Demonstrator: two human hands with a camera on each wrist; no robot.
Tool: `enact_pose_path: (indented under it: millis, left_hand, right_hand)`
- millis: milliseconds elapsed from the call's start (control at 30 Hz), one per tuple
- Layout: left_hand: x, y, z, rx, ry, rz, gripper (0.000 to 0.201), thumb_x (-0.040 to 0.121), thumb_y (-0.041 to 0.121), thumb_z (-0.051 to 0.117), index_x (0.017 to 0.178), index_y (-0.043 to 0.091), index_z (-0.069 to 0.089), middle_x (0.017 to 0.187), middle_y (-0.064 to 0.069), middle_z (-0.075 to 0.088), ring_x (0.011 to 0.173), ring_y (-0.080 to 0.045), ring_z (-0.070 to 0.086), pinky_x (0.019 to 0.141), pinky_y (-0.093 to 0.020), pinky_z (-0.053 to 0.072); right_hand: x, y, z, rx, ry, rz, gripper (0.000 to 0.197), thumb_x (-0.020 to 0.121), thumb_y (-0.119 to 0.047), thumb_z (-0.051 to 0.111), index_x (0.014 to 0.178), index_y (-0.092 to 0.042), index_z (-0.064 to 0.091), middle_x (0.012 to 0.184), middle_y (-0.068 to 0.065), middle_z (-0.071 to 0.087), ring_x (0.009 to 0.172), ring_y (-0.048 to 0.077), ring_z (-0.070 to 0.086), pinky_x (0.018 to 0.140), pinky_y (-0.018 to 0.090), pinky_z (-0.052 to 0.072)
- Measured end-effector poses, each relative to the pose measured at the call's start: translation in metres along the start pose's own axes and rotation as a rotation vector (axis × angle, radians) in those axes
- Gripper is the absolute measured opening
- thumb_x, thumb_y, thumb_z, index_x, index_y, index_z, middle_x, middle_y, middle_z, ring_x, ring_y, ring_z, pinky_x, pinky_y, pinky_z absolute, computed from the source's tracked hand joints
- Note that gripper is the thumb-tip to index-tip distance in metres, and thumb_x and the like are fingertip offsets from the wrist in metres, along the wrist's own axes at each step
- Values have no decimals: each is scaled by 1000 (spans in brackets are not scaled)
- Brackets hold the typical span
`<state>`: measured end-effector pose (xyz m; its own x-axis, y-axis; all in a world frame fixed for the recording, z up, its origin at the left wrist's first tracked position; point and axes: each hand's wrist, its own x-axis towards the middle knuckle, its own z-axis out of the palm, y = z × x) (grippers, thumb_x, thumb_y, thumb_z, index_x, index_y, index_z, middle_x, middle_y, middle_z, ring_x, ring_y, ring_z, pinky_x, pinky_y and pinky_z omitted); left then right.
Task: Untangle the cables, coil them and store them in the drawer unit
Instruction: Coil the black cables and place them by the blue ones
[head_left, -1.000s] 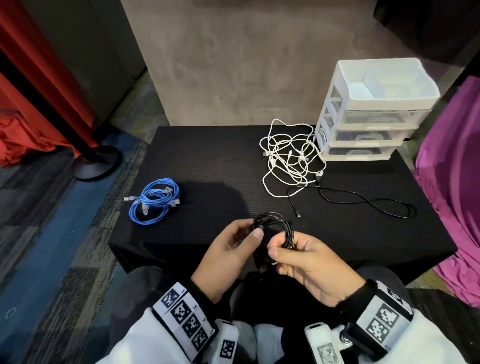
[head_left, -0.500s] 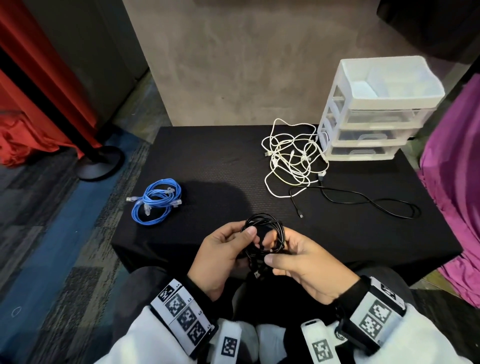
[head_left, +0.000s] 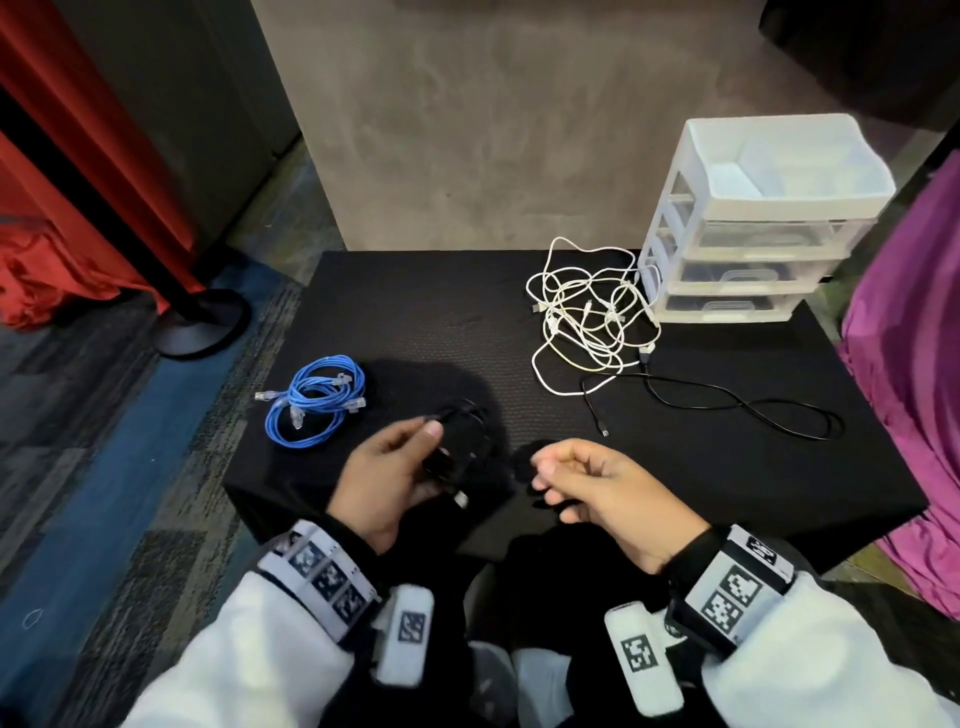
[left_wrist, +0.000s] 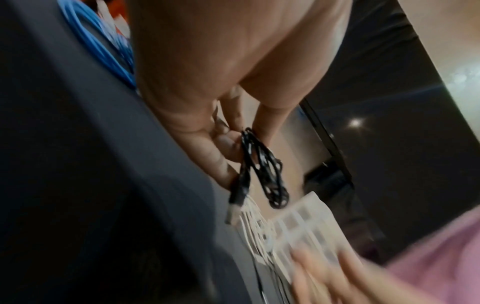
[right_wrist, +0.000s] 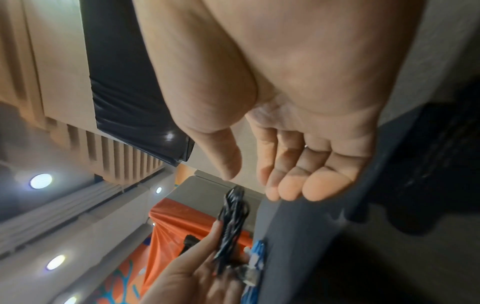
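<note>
Pinching a small coil of glossy black cable, the left hand hovers over the black tabletop — the right hand loosely curled, empty — near one blue coil, one white tangle, three clear plastic drawers.

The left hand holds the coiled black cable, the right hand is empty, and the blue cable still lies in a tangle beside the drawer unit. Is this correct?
Only the last part is wrong. The head view shows the blue cable coiled at the table's left side, far from the drawer unit; the tangle beside the unit is the white cable. The left hand does hold the black coil, and the right hand is empty.
</note>
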<state>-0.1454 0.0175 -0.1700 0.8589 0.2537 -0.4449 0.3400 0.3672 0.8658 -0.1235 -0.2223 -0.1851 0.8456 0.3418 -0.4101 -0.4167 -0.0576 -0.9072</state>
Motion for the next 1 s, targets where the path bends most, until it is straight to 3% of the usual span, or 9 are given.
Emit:
enact_pose_path:
  millis: [133, 233, 333, 433, 567, 633, 733, 867, 1000]
  left_hand:
    - [48, 43, -37, -16, 193, 160, 28, 99, 10, 64, 127, 11, 62, 109, -11, 65, 77, -14, 73, 53, -38, 62]
    - [86, 76, -59, 101, 310, 233, 25, 98, 15, 68, 123, 17, 63, 116, -8, 66, 86, -18, 69, 65, -40, 64]
    - [120, 87, -78, 340, 391, 178, 26, 96, 17, 71, 122, 19, 67, 107, -4, 67, 86, -21, 63, 71, -43, 61]
    - [137, 82, -84, 563, 415, 92, 18, 96, 18, 70, 113, 18, 73, 97, -12, 69, 77, -23, 63, 77, -42, 61]
    - [137, 81, -82, 789, 445, 99, 15, 99, 29, 64, 104, 20, 75, 99, -8, 72, 84, -29, 71, 72, -41, 63]
    - [135, 80, -83, 860, 460, 127, 17, 96, 38, 64, 102, 26, 75, 119, -10, 67, 88, -29, 71, 84, -46, 63]
    - [128, 79, -82, 1001, 471, 170, 24, 95, 45, 62, 112, 31, 71, 148, -11, 40, 113, -28, 59, 108, -41, 49]
    - [103, 66, -57, 1074, 538, 454, 25, 95, 39, 65, 113, 24, 71, 148, -7, 35, 127, -29, 52, 108, -39, 43]
    - [75, 32, -15, 1043, 402, 801, 17, 92, 29, 68, 105, 20, 76, 132, -9, 50, 123, -26, 53, 110, -39, 44]
  right_hand:
    - [14, 2, -25, -127, 157, -11, 8, 102, -16, 64, 98, -14, 70, 90, 2, 72, 81, 13, 59, 67, 23, 46]
    - [23, 3, -39, -175, 193, -13, 10, 102, -20, 64, 95, -16, 71, 88, -1, 73, 82, 12, 62, 70, 26, 48]
    - [32, 7, -51, -273, 249, -54, 12, 101, -24, 65, 92, -20, 72, 89, 2, 74, 79, 10, 63, 73, 29, 50]
    - [40, 14, -63, -407, 349, -130, 13, 96, -31, 70, 83, -29, 71, 83, 0, 72, 75, 11, 63, 80, 36, 53]
    - [50, 24, -79, -562, 434, -183, 6, 89, -36, 72, 84, -33, 69, 94, -4, 72, 79, 14, 69, 87, 37, 56]
    - [54, 25, -84, -637, 460, -191, 8, 88, -37, 72, 84, -31, 69, 98, -1, 71, 81, 15, 69, 87, 38, 56]
    - [60, 24, -88, -713, 502, -200, 7, 92, -27, 73, 87, -26, 69, 100, 2, 68, 77, 14, 66, 83, 32, 52]
    - [73, 27, -85, -799, 472, -232, 21, 90, -31, 77, 109, -21, 73, 100, 0, 60, 87, 18, 61, 95, 36, 52]
    - [81, 18, -68, -919, 436, -139, 13, 87, -29, 76, 94, -28, 65, 100, -3, 55, 100, 23, 61, 91, 36, 52]
